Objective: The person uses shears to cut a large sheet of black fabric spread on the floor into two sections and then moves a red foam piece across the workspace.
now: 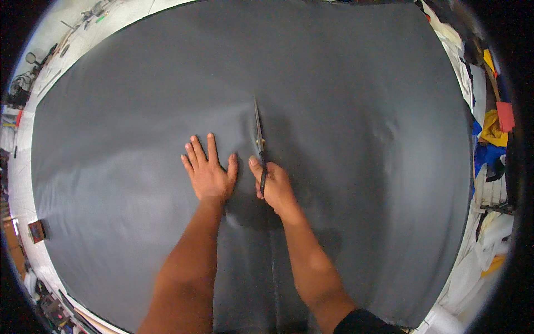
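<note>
A large dark grey sheet (139, 222), smooth and slightly shiny like vinyl or faux leather, covers most of the table. My left hand (209, 175) lies flat on it, fingers spread, pressing left of the middle. Beside it, my right hand (273, 186) grips a pair of scissors (258, 125) by the dark handles. The blades look closed or nearly so and point away from me over the sheet. A thin line (273, 273) runs down the sheet from near my hands toward me; whether it is a cut or a crease I cannot tell.
The white table edge (25, 189) shows along the left, with a small brown box (36, 231) on it by the sheet's border. Yellow cloth (493, 129), blue cloth (489, 156) and a red piece (505, 116) are heaped at the right. Assorted tools and clutter line the far left.
</note>
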{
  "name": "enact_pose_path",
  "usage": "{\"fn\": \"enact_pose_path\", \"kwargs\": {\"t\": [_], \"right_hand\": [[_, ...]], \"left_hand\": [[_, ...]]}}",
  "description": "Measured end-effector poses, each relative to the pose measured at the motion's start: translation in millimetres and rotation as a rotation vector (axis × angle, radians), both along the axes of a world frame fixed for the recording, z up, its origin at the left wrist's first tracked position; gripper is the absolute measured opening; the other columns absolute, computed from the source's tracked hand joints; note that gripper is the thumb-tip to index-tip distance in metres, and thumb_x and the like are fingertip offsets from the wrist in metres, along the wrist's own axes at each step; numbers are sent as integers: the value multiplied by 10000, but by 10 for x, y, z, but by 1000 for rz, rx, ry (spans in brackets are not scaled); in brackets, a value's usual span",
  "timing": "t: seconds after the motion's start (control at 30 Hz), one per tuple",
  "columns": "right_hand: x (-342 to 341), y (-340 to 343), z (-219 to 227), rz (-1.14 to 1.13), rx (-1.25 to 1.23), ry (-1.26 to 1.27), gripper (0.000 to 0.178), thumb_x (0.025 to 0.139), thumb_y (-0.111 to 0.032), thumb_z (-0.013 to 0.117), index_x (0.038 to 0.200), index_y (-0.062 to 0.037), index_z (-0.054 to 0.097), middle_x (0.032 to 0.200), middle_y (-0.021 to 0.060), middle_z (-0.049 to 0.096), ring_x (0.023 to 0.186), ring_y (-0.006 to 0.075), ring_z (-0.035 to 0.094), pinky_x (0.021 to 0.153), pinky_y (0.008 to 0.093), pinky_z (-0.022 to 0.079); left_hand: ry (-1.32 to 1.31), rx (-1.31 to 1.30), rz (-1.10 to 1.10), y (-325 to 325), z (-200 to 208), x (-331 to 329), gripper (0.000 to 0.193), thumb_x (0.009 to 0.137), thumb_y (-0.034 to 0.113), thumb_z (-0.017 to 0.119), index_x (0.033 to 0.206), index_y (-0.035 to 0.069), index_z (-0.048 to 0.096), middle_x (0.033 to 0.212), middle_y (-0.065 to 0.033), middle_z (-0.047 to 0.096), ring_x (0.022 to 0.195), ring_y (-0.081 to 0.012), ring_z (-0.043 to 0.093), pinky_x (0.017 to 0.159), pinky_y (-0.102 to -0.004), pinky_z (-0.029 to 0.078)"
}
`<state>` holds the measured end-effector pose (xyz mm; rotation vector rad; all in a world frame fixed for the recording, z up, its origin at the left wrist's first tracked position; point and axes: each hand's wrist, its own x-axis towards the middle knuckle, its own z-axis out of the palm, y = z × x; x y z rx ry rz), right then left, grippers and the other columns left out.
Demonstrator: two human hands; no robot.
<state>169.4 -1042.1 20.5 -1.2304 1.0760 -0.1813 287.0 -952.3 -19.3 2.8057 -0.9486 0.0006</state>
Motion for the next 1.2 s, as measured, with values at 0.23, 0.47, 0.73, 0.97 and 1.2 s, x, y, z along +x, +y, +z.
{"fn": "enact_pose_path", "kwargs": {"t": [0.23,0.47,0.73,0.97,1.2], "right_hand": [[431,-416,-252,-43,-99,-80,545,901,-548,616,611,-128,428,509,-8,426,418,109,418,405,280,323],[957,-816,-310,-28,-183,-28,556,891,-556,621,592,-126,434,498,-2,422,410,109,417,401,289,328],[1559,-1574,-199,39,-162,17,590,853,-597,643,597,-101,454,516,12,436,423,131,443,406,310,348],[1971,-1835,-255,-2,-127,-19,585,847,-596,653,603,-98,466,544,24,458,428,136,450,404,313,346],[2454,-2286,-307,5,-182,8,587,837,-600,663,601,-100,464,533,20,442,418,138,438,406,309,343]], "left_hand": [[31,14,-16,-23,49,-17,741,893,474,527,1494,95,316,1551,-257,211,1441,-435,177,1166,-551,121],[63,44,-7,14,74,12,743,901,476,521,1501,94,305,1558,-257,191,1444,-437,167,1167,-551,115],[87,11,-20,-2,73,7,756,893,474,530,1499,80,308,1555,-273,186,1443,-447,159,1160,-572,102],[140,56,-8,-14,110,24,756,878,474,534,1480,61,335,1540,-298,197,1434,-470,161,1153,-588,106],[144,43,-38,17,49,18,764,872,465,539,1465,23,343,1528,-320,205,1424,-494,167,1146,-607,101]]}}
